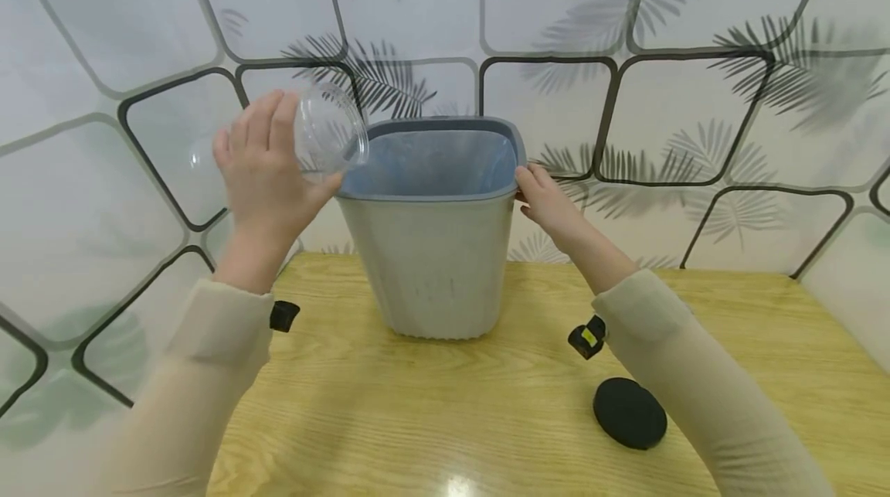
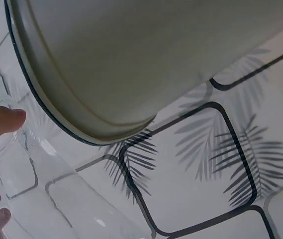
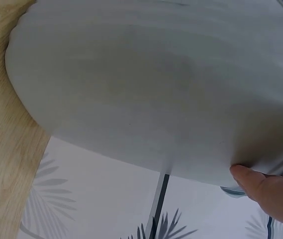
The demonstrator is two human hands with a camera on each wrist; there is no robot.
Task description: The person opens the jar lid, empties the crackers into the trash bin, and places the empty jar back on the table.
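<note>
A light grey waste bin (image 1: pixel 434 265) with a blue-grey rim stands upright on the wooden table. My left hand (image 1: pixel 267 153) grips a clear, see-through jar (image 1: pixel 330 130) just left of the bin, its mouth tipped toward the bin's opening. In the left wrist view, the jar (image 2: pixel 56 184) shows no contents, and the thumb lies near its neck, beside the bin's rim. On the other side, my right hand (image 1: pixel 552 207) holds the bin's right rim. The right wrist view shows a finger of that hand (image 3: pixel 275 196) against the bin's outer wall below the rim.
A black round disc, like a lid (image 1: pixel 629 413), lies on the table (image 1: pixel 417 420) near the right forearm. Behind the table rises a wall (image 1: pixel 549 118) with leaf and line patterns. Small black devices are strapped at both wrists.
</note>
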